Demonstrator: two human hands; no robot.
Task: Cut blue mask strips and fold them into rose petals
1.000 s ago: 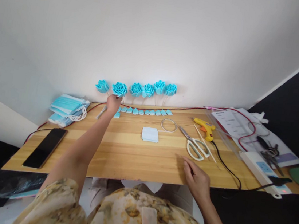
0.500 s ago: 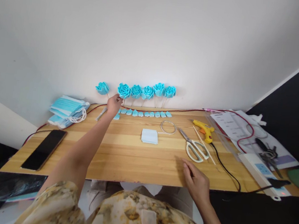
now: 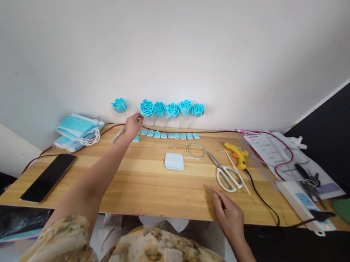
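At the back of the table, my left hand [image 3: 134, 124] pinches the thin stem of a blue craft flower [image 3: 147, 108], just below its bloom. Close to its right, several similar blue flowers [image 3: 172, 111] stand against the wall, while another flower [image 3: 119, 105] leans alone on the left. In front of them runs a row of small blue petal pieces [image 3: 164, 135], partly hidden by my left hand. My right hand [image 3: 230, 215] rests at the front edge with fingers loosely curled; nothing shows in it. White-handled scissors [image 3: 227, 177] lie just beyond it.
Folded pale squares [image 3: 174, 161] and a wire coil [image 3: 196, 151] lie mid-table. A yellow glue gun [image 3: 238, 155], a thin stick [image 3: 237, 172] and a power strip [image 3: 308, 208] are on the right. Face masks [image 3: 78, 129] and a phone [image 3: 49, 178] occupy the left.
The flower in my left hand has shifted slightly right, closer to the neighbouring blooms. My right hand stays in place. The whole view has tilted a little.
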